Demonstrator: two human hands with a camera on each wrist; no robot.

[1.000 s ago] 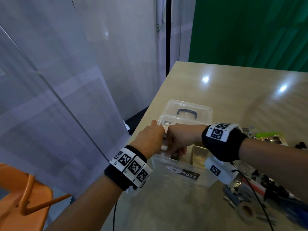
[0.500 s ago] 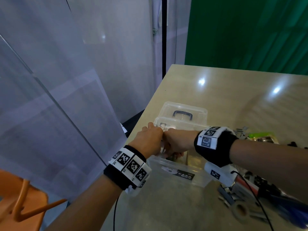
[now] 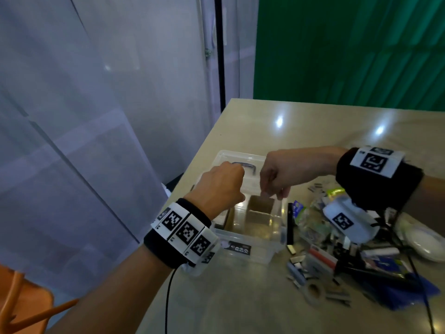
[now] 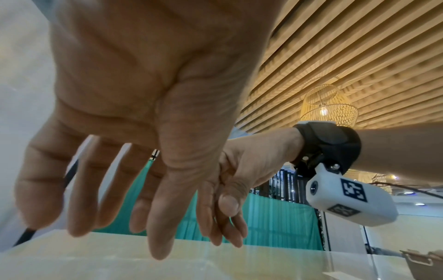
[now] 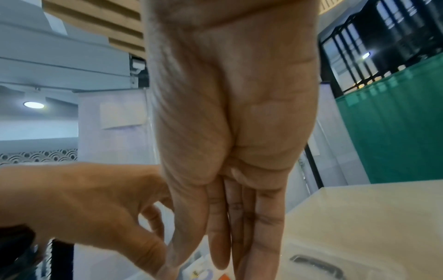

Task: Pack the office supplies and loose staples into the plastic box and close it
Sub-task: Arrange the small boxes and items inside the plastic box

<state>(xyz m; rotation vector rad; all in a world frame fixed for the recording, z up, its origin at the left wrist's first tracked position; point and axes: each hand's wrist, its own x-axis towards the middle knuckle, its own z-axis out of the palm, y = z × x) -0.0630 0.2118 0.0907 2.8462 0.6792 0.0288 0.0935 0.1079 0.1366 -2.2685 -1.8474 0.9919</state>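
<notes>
Nearest the camera, at the table's (image 3: 240,309) front right, loose staples (image 3: 298,277) lie scattered: short metal strips, too many and too blurred to count. Judged light, stiff, slippery on the smooth top; better pinched strip by strip or swept together than grabbed. One tape roll (image 3: 313,291) sits among them, light and rigid, easy to take by its rim. Just behind is the office supplies pile (image 3: 337,239): packets, a red-and-white item, blue pieces, clear bags. Exact count cannot be told. Bags look soft and crinkly; grip by the body, not a corner.

One plastic box (image 3: 250,237), clear, sits left of the pile near the table's left edge, open, with compartments inside that look empty. Likely light and stiff with thin walls, so it may slide if pushed; steady a wall while loading.

Above the box hover two hands. Left hand (image 3: 221,189): fingers loosely spread and relaxed, holding nothing, clear in the left wrist view. Right hand (image 3: 289,174): fingers straight, pressed together, pointing down; nothing visibly held.

Farthest, one lid (image 3: 231,156) with a dark handle (image 3: 248,166) lies flat behind the box. Take it by the edges to close.
</notes>
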